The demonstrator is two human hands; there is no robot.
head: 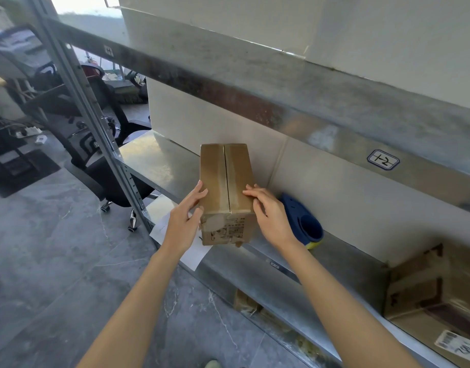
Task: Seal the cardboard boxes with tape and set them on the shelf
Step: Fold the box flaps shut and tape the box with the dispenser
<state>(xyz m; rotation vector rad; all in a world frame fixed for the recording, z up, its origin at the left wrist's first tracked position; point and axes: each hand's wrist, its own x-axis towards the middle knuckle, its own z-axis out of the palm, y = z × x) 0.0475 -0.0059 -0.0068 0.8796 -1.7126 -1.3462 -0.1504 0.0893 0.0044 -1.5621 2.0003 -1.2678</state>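
Holds a brown cardboard box (226,192) with both hands at the front edge of a grey metal shelf (255,264). Hard to tell whether the box sits on the shelf or hangs just over it.

Left hand (184,224) on the near left corner of the box. Grip closed on the box, fingers up along the left side, thumb on the near face.

Right hand (271,213) on the right side of the box. Grip closed on the box too, fingers bent over the top right edge.

Box standing straight, long side pointing away toward the white wall board (202,120) at the back. Flaps shut on top, with shiny clear tape along the line where they meet. More tape and a printed label on the near face.

Just under the left hand and the box, a white sheet of paper (194,251) lying on the shelf and sticking out past its front edge.

Just beside the right hand, a blue tape holder (303,221) with a yellow bit, lying on the shelf near the back.

Far off to the right on the same shelf, another brown box (428,296) with a white label.

Above, a second metal shelf (281,102) with a small tag (383,159) on its front edge.

To the left, a black office chair (106,160) on a grey stone floor (56,248).
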